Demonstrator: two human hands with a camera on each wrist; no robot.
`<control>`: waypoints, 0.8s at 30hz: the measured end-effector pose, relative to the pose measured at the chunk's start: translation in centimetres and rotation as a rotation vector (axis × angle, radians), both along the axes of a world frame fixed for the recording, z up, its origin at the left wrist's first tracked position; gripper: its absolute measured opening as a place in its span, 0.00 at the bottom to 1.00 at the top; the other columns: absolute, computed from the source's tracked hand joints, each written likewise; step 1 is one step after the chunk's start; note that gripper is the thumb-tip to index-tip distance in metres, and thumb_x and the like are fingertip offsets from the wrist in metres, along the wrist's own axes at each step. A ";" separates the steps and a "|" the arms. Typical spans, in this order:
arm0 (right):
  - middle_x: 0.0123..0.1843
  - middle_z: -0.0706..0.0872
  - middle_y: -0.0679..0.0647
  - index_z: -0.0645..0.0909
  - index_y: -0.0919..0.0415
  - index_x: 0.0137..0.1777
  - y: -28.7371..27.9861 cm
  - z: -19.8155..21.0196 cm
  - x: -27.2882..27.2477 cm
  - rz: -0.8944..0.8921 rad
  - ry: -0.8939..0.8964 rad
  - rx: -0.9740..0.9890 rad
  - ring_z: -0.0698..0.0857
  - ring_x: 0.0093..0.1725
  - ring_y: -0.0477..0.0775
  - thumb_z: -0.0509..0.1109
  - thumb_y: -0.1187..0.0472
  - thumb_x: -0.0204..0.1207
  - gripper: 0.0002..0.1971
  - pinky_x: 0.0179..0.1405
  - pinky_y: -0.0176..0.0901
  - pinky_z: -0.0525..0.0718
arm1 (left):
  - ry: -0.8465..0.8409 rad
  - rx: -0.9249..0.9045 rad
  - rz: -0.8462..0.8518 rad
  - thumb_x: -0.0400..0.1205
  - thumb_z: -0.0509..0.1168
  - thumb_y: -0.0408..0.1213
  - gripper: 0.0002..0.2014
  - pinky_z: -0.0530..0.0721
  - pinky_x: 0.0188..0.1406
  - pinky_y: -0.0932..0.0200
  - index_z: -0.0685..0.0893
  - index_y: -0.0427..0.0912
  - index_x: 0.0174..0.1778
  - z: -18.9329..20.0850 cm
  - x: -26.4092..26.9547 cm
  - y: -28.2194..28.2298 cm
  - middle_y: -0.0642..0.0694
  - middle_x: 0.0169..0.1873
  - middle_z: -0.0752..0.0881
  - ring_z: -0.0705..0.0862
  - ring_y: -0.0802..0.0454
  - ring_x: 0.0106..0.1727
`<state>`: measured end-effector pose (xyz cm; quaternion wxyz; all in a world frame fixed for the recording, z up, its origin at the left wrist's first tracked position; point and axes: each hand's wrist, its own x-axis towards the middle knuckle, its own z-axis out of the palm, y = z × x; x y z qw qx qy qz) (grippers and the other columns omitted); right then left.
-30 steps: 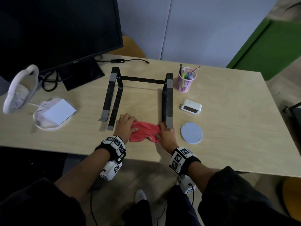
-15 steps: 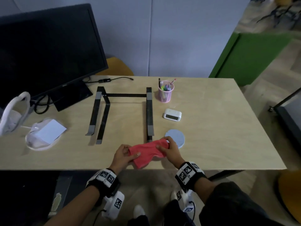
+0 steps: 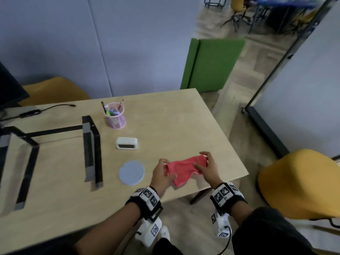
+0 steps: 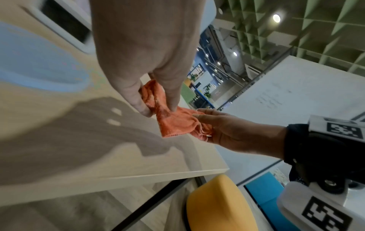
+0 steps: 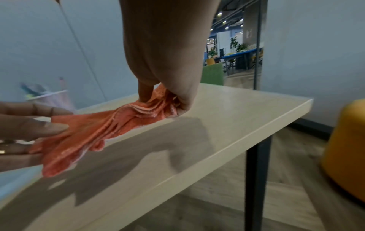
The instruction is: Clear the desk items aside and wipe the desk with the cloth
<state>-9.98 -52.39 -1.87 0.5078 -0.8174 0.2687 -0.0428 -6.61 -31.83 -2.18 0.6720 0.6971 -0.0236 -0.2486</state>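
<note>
A red cloth hangs stretched between both hands just above the wooden desk, near its front right corner. My left hand pinches the cloth's left end between thumb and fingers; the same pinch shows in the left wrist view on the cloth. My right hand grips the bunched right end, as the right wrist view shows on the cloth. The cloth's lower corner droops toward the desk.
Left of the hands lie a round pale-blue coaster, a white clock, a pink pen cup and a black laptop stand. A yellow chair stands right of the desk corner. A monitor's edge shows far left.
Both hands have lifted the cloth off the desk and carried it right, from in front of the laptop stand to past the coaster. The head view has swung right.
</note>
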 end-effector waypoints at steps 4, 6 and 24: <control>0.57 0.83 0.59 0.77 0.56 0.60 -6.0 0.4 -0.3 -0.083 0.039 -0.103 0.81 0.59 0.62 0.78 0.67 0.64 0.24 0.59 0.61 0.82 | 0.030 -0.002 -0.097 0.61 0.73 0.33 0.23 0.83 0.47 0.25 0.76 0.55 0.48 -2.4 1.0 -6.4 0.36 0.47 0.83 0.85 0.33 0.50; 0.58 0.83 0.59 0.77 0.59 0.61 -8.1 0.4 -0.5 -0.094 0.049 -0.136 0.80 0.60 0.61 0.78 0.66 0.65 0.24 0.60 0.59 0.81 | 0.018 0.027 -0.123 0.60 0.73 0.36 0.22 0.84 0.49 0.28 0.75 0.55 0.48 -3.1 1.2 -8.8 0.36 0.50 0.84 0.84 0.31 0.52; 0.70 0.69 0.62 0.65 0.58 0.72 -7.0 -0.1 0.1 -0.044 0.456 -0.331 0.69 0.68 0.65 0.63 0.58 0.78 0.23 0.71 0.68 0.64 | -0.071 0.308 -0.321 0.73 0.64 0.35 0.13 0.81 0.57 0.56 0.76 0.52 0.52 0.4 3.6 -0.8 0.46 0.59 0.75 0.78 0.53 0.63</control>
